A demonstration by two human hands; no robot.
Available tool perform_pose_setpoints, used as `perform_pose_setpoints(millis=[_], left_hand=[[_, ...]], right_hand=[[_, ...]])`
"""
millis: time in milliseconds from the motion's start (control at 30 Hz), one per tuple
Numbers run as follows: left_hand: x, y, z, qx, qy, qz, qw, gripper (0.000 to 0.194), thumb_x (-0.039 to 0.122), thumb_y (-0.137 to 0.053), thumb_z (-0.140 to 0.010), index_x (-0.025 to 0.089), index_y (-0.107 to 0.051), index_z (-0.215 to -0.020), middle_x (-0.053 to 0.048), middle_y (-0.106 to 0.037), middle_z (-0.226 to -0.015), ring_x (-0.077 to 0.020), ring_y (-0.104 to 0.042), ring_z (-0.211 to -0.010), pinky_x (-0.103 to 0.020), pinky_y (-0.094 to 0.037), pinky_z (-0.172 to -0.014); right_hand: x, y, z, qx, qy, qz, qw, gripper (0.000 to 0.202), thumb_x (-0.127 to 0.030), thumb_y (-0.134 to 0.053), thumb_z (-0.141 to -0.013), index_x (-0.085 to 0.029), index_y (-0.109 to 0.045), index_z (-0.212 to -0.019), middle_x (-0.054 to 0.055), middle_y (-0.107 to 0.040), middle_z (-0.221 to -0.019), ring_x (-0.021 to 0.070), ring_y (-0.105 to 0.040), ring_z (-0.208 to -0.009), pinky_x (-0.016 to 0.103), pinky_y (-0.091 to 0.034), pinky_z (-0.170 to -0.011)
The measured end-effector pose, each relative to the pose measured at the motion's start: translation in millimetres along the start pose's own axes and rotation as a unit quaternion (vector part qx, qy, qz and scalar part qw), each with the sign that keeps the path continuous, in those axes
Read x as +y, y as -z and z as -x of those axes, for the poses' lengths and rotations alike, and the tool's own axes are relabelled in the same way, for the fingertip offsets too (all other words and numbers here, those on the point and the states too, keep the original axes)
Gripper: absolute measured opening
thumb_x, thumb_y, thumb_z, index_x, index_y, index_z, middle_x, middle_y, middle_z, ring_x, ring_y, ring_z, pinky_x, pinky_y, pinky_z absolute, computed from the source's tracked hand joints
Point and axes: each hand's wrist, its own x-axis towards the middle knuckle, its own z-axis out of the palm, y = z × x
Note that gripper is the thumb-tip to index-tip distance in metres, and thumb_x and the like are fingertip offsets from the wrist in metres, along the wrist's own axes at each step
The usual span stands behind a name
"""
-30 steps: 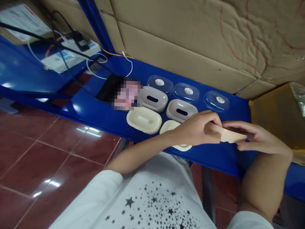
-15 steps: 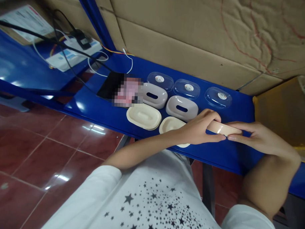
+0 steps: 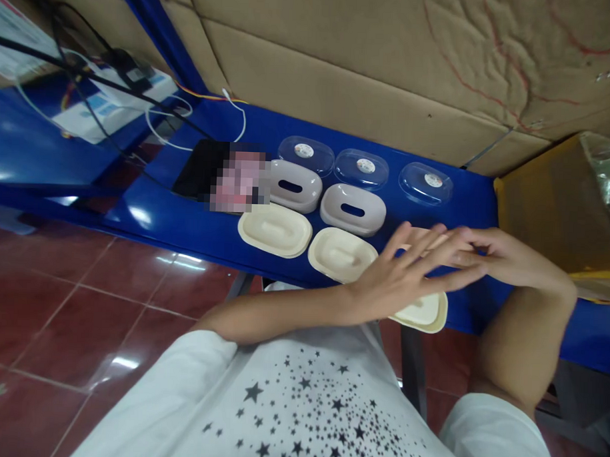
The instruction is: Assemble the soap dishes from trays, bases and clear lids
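Note:
My left hand (image 3: 403,275) is open, its fingers spread across the front of a pale pinkish-beige soap dish part (image 3: 415,238). My right hand (image 3: 501,254) is closed at that part's right end, where the fingers of both hands overlap and hide most of it. Below my left hand, a cream soap dish tray (image 3: 425,311) lies at the front edge. To the left lie another cream tray (image 3: 341,255) and a third cream tray (image 3: 275,229). Behind them stand two grey slotted soap dishes, one (image 3: 353,210) nearer my hands and one (image 3: 294,186) farther left.
Three clear lids with round stickers, including the right one (image 3: 425,184), lie along the back of the blue table (image 3: 150,210). A dark device with a blurred screen (image 3: 194,168) is at left, near cables and a power strip (image 3: 114,105). A cardboard box (image 3: 560,204) stands at right.
My left hand has let go of its grip and spread its fingers over the part. My right hand stays at its right end. The view has shifted, uncovering the cream trays.

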Motion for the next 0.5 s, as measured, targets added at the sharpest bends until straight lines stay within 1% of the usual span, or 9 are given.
perform_pose_setpoints(millis=[33, 100, 167, 200, 300, 400, 433, 467, 500], left_hand=[[8.1, 0.1, 4.4, -0.014, -0.033, -0.031, 0.999, 0.055, 0.017, -0.044, -0.109, 0.021, -0.048, -0.164, -0.015, -0.035, -0.179, -0.0349, -0.027, -0.169, -0.064, -0.025, -0.134], [21.8, -4.1, 13.3, -0.054, -0.08, -0.046, 0.994, 0.048, 0.037, -0.042, -0.113, 0.012, -0.065, -0.147, -0.021, -0.049, -0.17, -0.0366, -0.045, -0.159, -0.061, -0.03, -0.132], [30.4, -12.5, 21.4, -0.096, -0.106, -0.036, 0.989, 0.063, 0.057, -0.044, -0.111, 0.01, -0.066, -0.147, -0.024, -0.056, -0.163, -0.0386, -0.053, -0.152, -0.062, -0.033, -0.13], [32.8, -16.8, 24.5, -0.11, -0.11, -0.036, 0.987, 0.063, 0.057, -0.049, -0.11, 0.011, -0.064, -0.15, -0.023, -0.055, -0.164, -0.0388, -0.054, -0.15, -0.062, -0.034, -0.129], [34.4, -21.9, 27.5, -0.128, -0.099, -0.042, 0.986, 0.05, 0.031, -0.055, -0.109, 0.015, -0.058, -0.156, -0.02, -0.052, -0.168, -0.0373, -0.053, -0.152, -0.061, -0.038, -0.126], [31.6, -7.3, 17.4, -0.158, -0.1, 0.031, 0.982, 0.044, 0.009, -0.056, -0.102, 0.012, -0.065, -0.145, -0.021, -0.065, -0.152, -0.0343, -0.066, -0.137, -0.053, -0.049, -0.116], [29.9, 1.3, 11.0, -0.177, -0.111, 0.075, 0.975, 0.04, 0.005, -0.059, -0.098, 0.011, -0.068, -0.137, -0.02, -0.072, -0.137, -0.0311, -0.074, -0.122, -0.048, -0.055, -0.105], [27.6, 10.8, 3.4, -0.197, -0.108, 0.12, 0.967, 0.034, 0.005, -0.058, -0.098, 0.012, -0.069, -0.129, -0.016, -0.077, -0.121, -0.0263, -0.078, -0.1, -0.041, -0.059, -0.085], [24.7, 20.4, -5.1, -0.212, -0.1, 0.161, 0.959, 0.036, 0.007, -0.054, -0.1, 0.016, -0.066, -0.132, -0.01, -0.078, -0.107, -0.0229, -0.077, -0.083, -0.037, -0.055, -0.069]], right_hand=[[-1.1, 0.4, -0.5, -0.01, -0.006, -0.011, 1.0, 0.067, -0.078, -0.07, -0.092, -0.018, -0.082, -0.12, 0.011, -0.085, -0.105, 0.0236, -0.075, -0.089, 0.03, -0.059, -0.076], [-1.5, -0.1, -1.7, 0.004, -0.022, -0.009, 1.0, 0.062, -0.071, -0.071, -0.095, -0.017, -0.08, -0.124, 0.01, -0.084, -0.111, 0.0244, -0.074, -0.093, 0.031, -0.058, -0.079], [0.7, -3.6, -4.0, 0.062, -0.037, 0.029, 0.997, 0.059, -0.067, -0.072, -0.095, -0.017, -0.079, -0.127, 0.01, -0.084, -0.115, 0.0263, -0.075, -0.095, 0.033, -0.058, -0.081], [2.8, -6.7, -6.1, 0.089, -0.037, 0.053, 0.994, 0.058, -0.065, -0.073, -0.095, -0.018, -0.078, -0.13, 0.01, -0.084, -0.119, 0.0281, -0.076, -0.098, 0.035, -0.059, -0.084], [11.6, -18.9, -16.0, 0.115, -0.016, 0.105, 0.988, 0.052, -0.057, -0.075, -0.095, -0.022, -0.077, -0.134, 0.011, -0.081, -0.132, 0.0338, -0.079, -0.11, 0.044, -0.061, -0.098], [20.2, -29.4, -27.2, 0.087, 0.017, 0.102, 0.991, 0.049, -0.052, -0.074, -0.095, -0.027, -0.074, -0.137, 0.01, -0.08, -0.135, 0.0361, -0.078, -0.119, 0.049, -0.062, -0.104], [22.1, -31.5, -29.9, 0.079, 0.023, 0.099, 0.992, 0.049, -0.052, -0.073, -0.096, -0.028, -0.073, -0.139, 0.01, -0.079, -0.137, 0.0362, -0.077, -0.121, 0.049, -0.062, -0.105], [23.3, -32.7, -31.8, 0.075, 0.029, 0.097, 0.992, 0.05, -0.052, -0.073, -0.097, -0.028, -0.072, -0.14, 0.009, -0.078, -0.139, 0.0361, -0.076, -0.124, 0.05, -0.062, -0.107], [23.8, -33.2, -32.9, 0.073, 0.034, 0.097, 0.992, 0.05, -0.052, -0.072, -0.098, -0.029, -0.071, -0.141, 0.009, -0.077, -0.142, 0.0357, -0.075, -0.126, 0.05, -0.061, -0.109]])
